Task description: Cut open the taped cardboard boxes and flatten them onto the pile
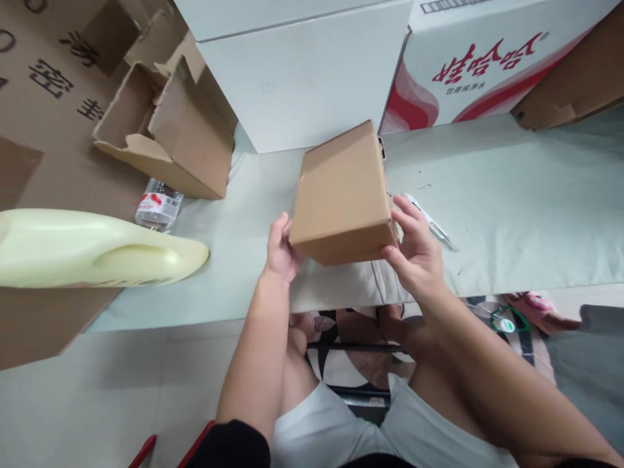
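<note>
Left hand (283, 250) and right hand (418, 252) grasp cardboard box (341, 192) near front edge of table (526, 214). Utility knife (436, 227) lies beside right hand.

Some fingers of my left hand (285, 253) are hidden behind the small cardboard box (341, 188). Left of it, the edge cuts off a pale-yellow plastic object (97, 250); beyond my right hand (419, 250), 1 dark piece (383, 148) is too small to identify.

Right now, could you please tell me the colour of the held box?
The box is brown, best seen in the head view.
</note>
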`<state>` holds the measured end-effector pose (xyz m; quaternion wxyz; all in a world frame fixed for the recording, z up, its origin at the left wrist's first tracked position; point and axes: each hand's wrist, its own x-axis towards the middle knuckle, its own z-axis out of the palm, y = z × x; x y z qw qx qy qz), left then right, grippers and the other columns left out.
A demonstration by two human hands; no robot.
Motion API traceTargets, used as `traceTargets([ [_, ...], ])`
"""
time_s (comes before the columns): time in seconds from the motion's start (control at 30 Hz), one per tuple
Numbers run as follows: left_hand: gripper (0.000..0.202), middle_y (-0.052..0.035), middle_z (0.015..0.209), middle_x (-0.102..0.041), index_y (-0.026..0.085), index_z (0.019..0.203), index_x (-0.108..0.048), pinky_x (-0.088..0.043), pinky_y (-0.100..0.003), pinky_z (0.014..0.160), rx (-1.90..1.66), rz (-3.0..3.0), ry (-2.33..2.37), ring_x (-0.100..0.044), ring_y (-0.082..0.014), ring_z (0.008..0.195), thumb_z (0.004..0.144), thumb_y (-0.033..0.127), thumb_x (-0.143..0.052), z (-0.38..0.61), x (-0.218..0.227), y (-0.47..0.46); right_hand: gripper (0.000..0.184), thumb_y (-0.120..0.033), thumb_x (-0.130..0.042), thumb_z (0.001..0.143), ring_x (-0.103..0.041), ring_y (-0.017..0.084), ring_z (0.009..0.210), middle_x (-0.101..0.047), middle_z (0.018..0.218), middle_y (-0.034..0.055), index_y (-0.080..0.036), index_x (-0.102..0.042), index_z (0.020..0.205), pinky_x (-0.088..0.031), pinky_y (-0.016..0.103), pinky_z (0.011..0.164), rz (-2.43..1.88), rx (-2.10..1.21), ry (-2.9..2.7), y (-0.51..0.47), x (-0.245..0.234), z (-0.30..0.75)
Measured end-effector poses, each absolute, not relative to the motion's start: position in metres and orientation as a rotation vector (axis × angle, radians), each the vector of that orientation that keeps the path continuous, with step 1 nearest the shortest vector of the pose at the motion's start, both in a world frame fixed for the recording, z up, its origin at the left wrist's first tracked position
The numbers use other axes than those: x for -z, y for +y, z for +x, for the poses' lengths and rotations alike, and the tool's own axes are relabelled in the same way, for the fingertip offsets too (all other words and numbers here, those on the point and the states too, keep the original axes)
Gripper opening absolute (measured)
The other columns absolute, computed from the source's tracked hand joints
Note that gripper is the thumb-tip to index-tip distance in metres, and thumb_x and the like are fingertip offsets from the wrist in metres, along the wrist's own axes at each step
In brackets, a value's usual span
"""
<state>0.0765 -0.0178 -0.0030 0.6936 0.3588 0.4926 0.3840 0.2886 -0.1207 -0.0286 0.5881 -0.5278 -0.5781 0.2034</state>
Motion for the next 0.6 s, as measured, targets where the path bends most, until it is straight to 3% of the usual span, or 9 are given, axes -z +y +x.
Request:
traceTargets([
  [0.13,0.054,-0.0104,0.093,-0.078,0.020,0.095,-0.070,-0.054,-0.035,0.069,-0.690,0.690,1.108,-0.074,-0.0328,0.098,0.056,0.058,-0.081,0.076,0.004,-0.019,0.049,-0.057,-0.059,0.098,-0.041,0.033,0.155,-0.050,0.157,0.0038,-0.043,-0.060,0.145,-0.030,0.061,0.132,-1.206,-0.358,-1.430,-0.127,0.022,0.290],
  [0.23,0.053,-0.0083,0.099,-0.077,0.021,0.104,-0.070,-0.051,-0.029,0.063,-0.671,0.700,1.065,-0.071,-0.0233,0.083,0.056,0.041,-0.079,0.077,0.004,-0.022,0.053,-0.061,-0.053,0.100,-0.044,0.033,0.153,-0.054,0.156,0.0057,-0.040,-0.056,0.148,-0.032,0.063,0.130,-1.255,-0.362,-1.390,-0.130,0.020,0.291],
  [0.37,0.063,-0.0039,0.091,-0.074,0.025,0.124,-0.064,-0.052,-0.027,0.063,-0.525,0.850,1.041,-0.065,-0.0161,0.069,0.061,0.026,-0.071,0.078,0.009,-0.026,0.047,-0.067,-0.053,0.097,-0.049,0.035,0.149,-0.055,0.157,0.0062,-0.034,-0.067,0.128,-0.039,0.064,0.125,-1.199,-0.365,-1.320,-0.132,0.019,0.297],
  [0.43,0.049,-0.0076,0.096,-0.073,0.023,0.119,-0.067,-0.056,-0.034,0.070,-0.567,1.036,1.184,-0.068,-0.0210,0.079,0.071,0.033,-0.068,0.078,0.014,-0.026,0.038,-0.060,-0.058,0.097,-0.055,0.034,0.144,-0.062,0.149,0.0075,-0.030,-0.071,0.116,-0.043,0.062,0.122,-1.167,-0.383,-1.330,-0.132,0.017,0.299],
  [0.5,0.045,-0.0126,0.117,-0.071,0.022,0.118,-0.066,-0.058,-0.042,0.087,-0.807,1.260,1.371,-0.067,-0.0290,0.107,0.078,0.042,-0.067,0.076,0.019,-0.024,0.026,-0.050,-0.064,0.097,-0.059,0.032,0.140,-0.066,0.143,0.0080,-0.029,-0.073,0.108,-0.046,0.059,0.120,-1.165,-0.410,-1.368,-0.132,0.014,0.299],
  [0.6,0.060,-0.0134,0.145,-0.057,0.025,0.132,-0.059,-0.048,-0.050,0.112,-1.267,1.569,1.392,-0.049,-0.0345,0.143,0.082,0.057,-0.067,0.069,0.026,-0.015,0.019,-0.041,-0.067,0.095,-0.059,0.031,0.140,-0.065,0.143,0.0080,-0.028,-0.076,0.106,-0.047,0.058,0.119,-1.125,-0.461,-1.469,-0.132,0.011,0.295],
])
